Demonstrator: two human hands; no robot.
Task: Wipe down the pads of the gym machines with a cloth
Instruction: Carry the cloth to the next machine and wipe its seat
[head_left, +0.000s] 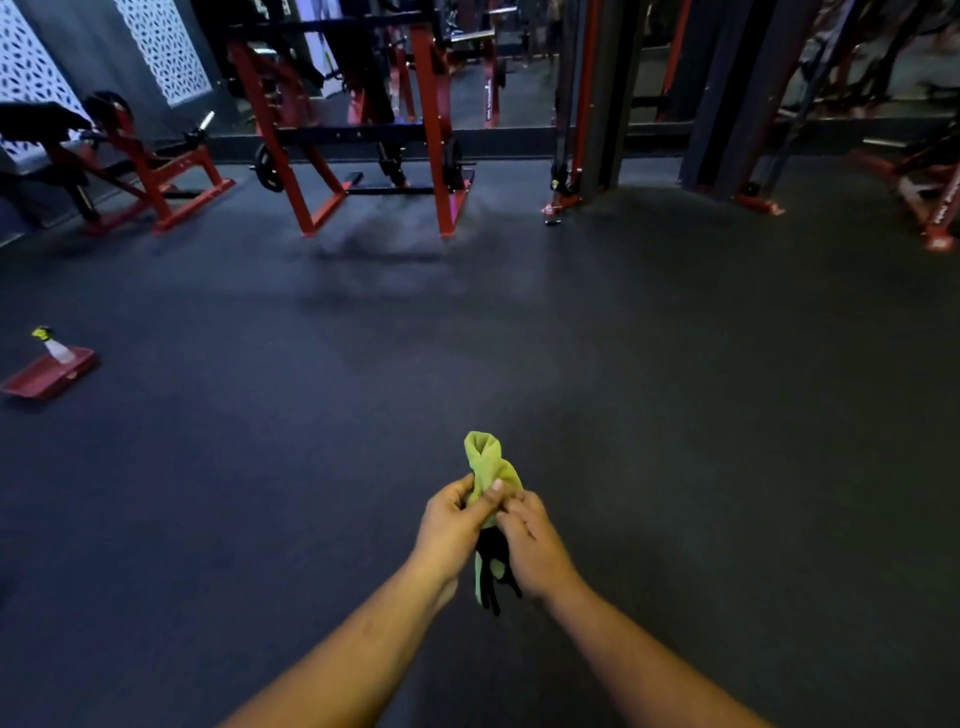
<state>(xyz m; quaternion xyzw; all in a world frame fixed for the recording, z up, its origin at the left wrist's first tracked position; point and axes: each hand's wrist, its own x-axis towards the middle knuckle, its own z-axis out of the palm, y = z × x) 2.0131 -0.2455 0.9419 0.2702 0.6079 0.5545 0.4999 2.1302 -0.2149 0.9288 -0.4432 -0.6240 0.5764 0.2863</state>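
Here both hands (491, 530) grip the cloth (491, 462); a spray bottle (54, 347) stands in a red tray (36, 379).

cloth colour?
Yellow-green cloth, held by left hand and right hand; head view, the only one.

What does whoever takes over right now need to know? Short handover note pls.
Left hand: grips the cloth.
Right hand: pinches the same cloth lower down; a dark strip hangs below both hands.
Cloth: green, bunched, held over the floor, touching no machine.
Spray bottle: stands in a red tray on the floor, far left.
Machines: nearest padded one is the bench at far left; red rack ahead.
Done: nothing visible as wiped.
Left: walk to a machine and wipe its pads.
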